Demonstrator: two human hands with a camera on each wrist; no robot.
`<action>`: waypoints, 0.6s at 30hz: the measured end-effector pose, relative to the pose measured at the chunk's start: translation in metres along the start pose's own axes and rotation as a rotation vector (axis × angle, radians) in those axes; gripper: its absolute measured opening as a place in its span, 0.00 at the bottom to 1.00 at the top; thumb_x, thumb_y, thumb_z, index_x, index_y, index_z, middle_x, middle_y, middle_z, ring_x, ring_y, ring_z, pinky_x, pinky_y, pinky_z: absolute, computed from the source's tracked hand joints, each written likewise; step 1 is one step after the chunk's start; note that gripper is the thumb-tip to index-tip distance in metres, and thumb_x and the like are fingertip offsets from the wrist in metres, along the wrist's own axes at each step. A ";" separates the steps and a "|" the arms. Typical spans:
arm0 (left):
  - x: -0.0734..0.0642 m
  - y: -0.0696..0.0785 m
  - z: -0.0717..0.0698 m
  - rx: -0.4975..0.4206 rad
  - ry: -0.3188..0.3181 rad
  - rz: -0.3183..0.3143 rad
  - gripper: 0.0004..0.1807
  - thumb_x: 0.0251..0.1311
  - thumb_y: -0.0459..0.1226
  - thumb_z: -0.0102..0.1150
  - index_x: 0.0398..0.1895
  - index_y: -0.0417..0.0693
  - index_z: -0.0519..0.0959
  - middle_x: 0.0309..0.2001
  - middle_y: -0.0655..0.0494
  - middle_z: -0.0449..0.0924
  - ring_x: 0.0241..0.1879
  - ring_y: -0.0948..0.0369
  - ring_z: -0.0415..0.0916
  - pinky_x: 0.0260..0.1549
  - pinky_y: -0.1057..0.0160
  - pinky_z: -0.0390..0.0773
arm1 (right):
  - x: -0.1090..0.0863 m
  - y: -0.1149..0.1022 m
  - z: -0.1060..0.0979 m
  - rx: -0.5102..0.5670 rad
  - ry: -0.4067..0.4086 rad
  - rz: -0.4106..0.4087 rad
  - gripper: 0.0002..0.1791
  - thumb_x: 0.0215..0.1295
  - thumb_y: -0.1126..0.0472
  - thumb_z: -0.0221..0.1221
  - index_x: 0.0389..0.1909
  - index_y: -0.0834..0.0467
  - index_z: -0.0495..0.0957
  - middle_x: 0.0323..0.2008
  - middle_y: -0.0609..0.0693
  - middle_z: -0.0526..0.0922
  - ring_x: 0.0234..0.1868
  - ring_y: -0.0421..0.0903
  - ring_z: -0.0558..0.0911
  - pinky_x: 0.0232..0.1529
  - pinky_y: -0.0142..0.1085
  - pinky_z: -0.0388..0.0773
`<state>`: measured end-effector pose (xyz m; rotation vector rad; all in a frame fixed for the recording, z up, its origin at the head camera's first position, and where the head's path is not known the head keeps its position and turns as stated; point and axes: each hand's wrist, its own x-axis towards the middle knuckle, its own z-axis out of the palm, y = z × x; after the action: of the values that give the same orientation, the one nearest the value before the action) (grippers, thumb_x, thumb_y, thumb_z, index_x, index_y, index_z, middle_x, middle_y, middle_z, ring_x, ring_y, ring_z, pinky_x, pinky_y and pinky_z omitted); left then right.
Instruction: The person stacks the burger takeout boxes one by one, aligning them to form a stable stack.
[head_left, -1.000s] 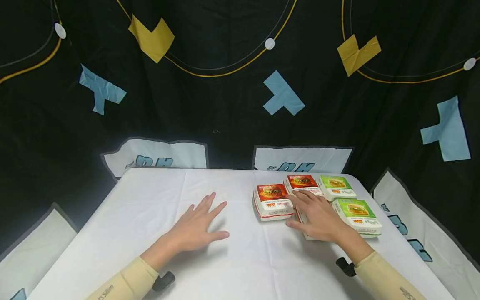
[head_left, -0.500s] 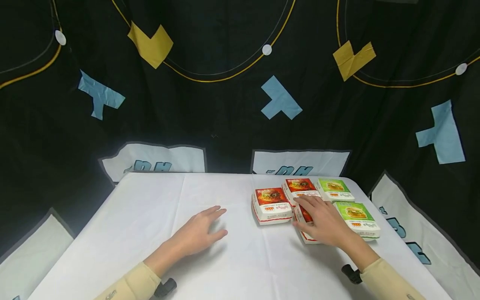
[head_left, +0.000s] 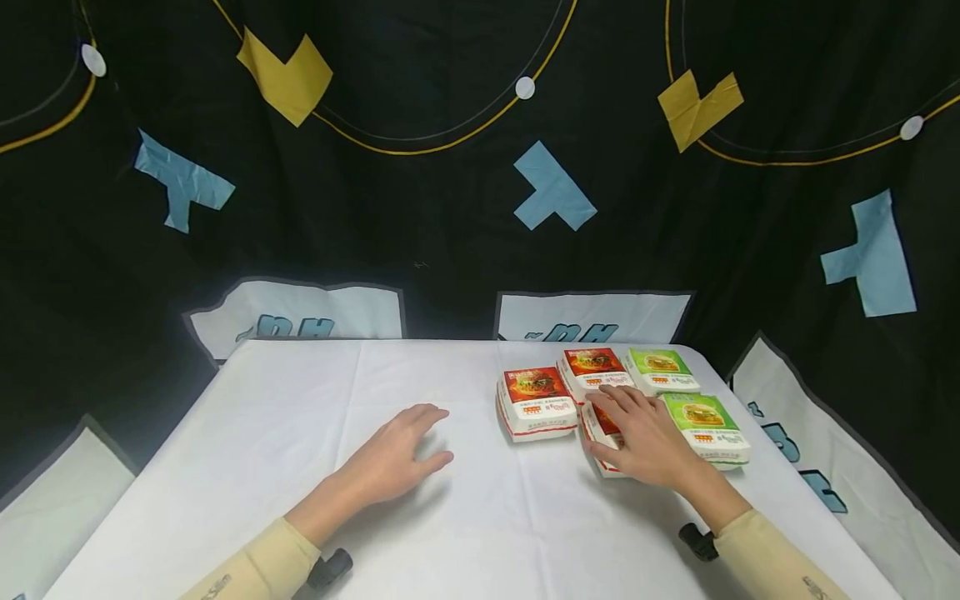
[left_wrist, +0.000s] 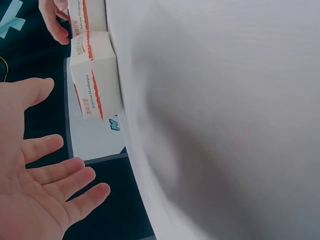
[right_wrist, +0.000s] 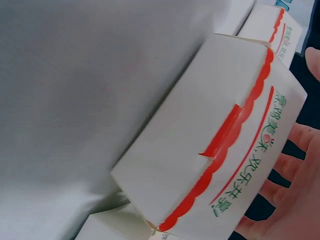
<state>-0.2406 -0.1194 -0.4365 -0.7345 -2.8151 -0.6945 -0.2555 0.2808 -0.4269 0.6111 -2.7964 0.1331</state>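
In the head view my right hand (head_left: 648, 437) reaches over a red-topped burger box (head_left: 602, 432), covering much of its lid. Its thumb lies toward the box's left side and its fingers spread across the top. Seen from the right wrist, that burger box (right_wrist: 235, 145) stands closed with its red scalloped tab, and the fingers (right_wrist: 290, 167) show beyond its top edge, slightly bent. My left hand (head_left: 390, 458) hovers over the white table with nothing in it; the left wrist view shows its palm (left_wrist: 25, 190) and spread fingers.
Two more red-topped boxes, one to the left (head_left: 536, 406) and one behind (head_left: 595, 372), stand close by. Green-topped boxes, one at the back (head_left: 660, 369) and one at the right (head_left: 707, 427), flank them. A white cloth covers the table (head_left: 300, 433); a black curtain (head_left: 450, 225) hangs behind.
My right hand has settled lower over the front red-topped box, with its fingers closer together. My left hand's fingers have drawn together from a wide spread. The boxes keep their arrangement.
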 end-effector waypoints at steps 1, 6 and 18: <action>0.002 0.001 0.000 -0.002 0.001 -0.003 0.33 0.63 0.54 0.64 0.68 0.53 0.72 0.67 0.55 0.73 0.68 0.55 0.70 0.69 0.52 0.68 | 0.000 0.001 0.001 -0.011 -0.001 -0.005 0.42 0.61 0.30 0.59 0.73 0.45 0.67 0.71 0.53 0.69 0.70 0.57 0.66 0.61 0.65 0.66; 0.011 0.009 0.002 -0.012 -0.009 -0.007 0.33 0.63 0.55 0.63 0.69 0.55 0.72 0.68 0.56 0.72 0.68 0.56 0.69 0.69 0.52 0.69 | 0.000 0.005 0.005 -0.031 -0.006 -0.010 0.43 0.61 0.29 0.58 0.74 0.44 0.66 0.72 0.53 0.69 0.71 0.57 0.66 0.61 0.65 0.65; 0.032 0.028 0.004 -0.009 -0.033 -0.001 0.35 0.64 0.56 0.62 0.71 0.56 0.69 0.70 0.55 0.69 0.70 0.55 0.66 0.69 0.52 0.69 | -0.006 0.008 0.013 -0.023 -0.034 0.015 0.43 0.61 0.31 0.60 0.75 0.41 0.64 0.73 0.49 0.66 0.72 0.54 0.62 0.63 0.67 0.62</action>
<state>-0.2546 -0.0819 -0.4207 -0.7527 -2.8445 -0.7018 -0.2569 0.2889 -0.4417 0.5932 -2.8318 0.0944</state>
